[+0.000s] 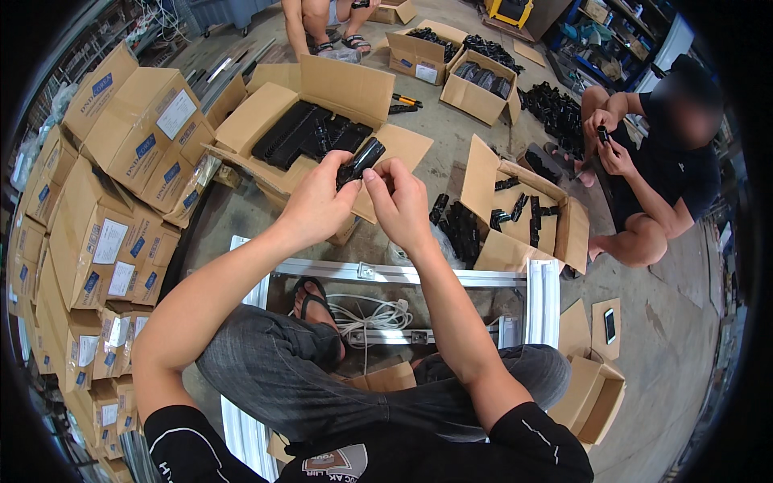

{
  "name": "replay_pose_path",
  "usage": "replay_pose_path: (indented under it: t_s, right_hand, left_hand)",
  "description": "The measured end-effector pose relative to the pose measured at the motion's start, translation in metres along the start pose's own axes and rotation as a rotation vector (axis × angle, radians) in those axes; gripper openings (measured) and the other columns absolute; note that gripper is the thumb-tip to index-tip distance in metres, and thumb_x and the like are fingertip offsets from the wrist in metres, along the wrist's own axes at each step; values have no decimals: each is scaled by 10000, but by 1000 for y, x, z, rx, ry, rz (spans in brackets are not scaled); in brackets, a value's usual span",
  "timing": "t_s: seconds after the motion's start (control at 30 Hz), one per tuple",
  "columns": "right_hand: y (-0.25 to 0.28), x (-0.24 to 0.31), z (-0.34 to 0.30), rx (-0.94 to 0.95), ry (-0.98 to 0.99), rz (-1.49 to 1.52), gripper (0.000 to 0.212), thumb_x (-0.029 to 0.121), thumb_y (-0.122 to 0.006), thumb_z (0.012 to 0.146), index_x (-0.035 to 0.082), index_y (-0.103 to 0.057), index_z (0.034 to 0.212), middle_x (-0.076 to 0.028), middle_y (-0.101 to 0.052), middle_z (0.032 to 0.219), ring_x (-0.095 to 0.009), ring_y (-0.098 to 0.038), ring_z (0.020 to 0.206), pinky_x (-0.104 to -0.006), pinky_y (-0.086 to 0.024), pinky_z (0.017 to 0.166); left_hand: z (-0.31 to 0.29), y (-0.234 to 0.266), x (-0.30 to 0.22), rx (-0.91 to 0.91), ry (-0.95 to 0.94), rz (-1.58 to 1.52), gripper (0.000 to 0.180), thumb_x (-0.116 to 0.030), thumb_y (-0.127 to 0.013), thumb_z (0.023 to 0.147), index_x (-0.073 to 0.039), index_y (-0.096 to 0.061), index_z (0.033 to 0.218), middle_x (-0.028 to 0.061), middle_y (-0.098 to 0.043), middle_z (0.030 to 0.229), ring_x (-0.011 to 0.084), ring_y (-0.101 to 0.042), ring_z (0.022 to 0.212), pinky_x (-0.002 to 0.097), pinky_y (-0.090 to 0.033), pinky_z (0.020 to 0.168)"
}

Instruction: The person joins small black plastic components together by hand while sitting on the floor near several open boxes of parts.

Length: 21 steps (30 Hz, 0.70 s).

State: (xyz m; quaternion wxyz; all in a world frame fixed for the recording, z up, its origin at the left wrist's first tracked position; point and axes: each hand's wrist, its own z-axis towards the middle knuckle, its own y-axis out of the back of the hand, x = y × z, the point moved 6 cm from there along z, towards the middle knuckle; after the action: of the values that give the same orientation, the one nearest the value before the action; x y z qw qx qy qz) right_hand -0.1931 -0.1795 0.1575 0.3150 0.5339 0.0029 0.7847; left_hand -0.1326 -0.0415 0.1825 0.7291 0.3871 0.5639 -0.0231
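I see both hands raised at the frame's centre: my left hand (316,201) and right hand (396,201) each pinch the same black plastic part (359,161), which sits just above them, in front of an open cardboard box (266,113) of similar black pieces

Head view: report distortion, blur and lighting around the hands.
Head view: fisheye bends the stacked cardboard boxes near the black rim; left hand and right hand on the black plastic part are sharp; light is even, without glare.
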Motion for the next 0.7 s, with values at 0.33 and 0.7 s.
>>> replay_pose_path:
  t_s: [0.33, 0.7]
  right_hand:
    - [2, 4, 1, -76, 82, 127, 194, 87, -698, 843, 19, -581, 982, -95, -642, 741, -199, -629, 653, -327, -490, 605]
    - [-2, -1, 1, 13, -13, 46, 188, 158, -681, 915, -5, -588, 926, -113, -661, 742, -215, -641, 645, -338, -495, 595]
  left_hand:
    - [4, -2, 10, 22, -39, -41, 401, -121, -584, 983, 19, -463, 1338, 87, -637, 1008, 112, -637, 751, 268, -559, 616]
    - [4, -1, 8, -1, -18, -84, 387, -142, -601, 946, 34, -504, 1277, 194, -673, 1016, 276, -663, 903, 387, -509, 810]
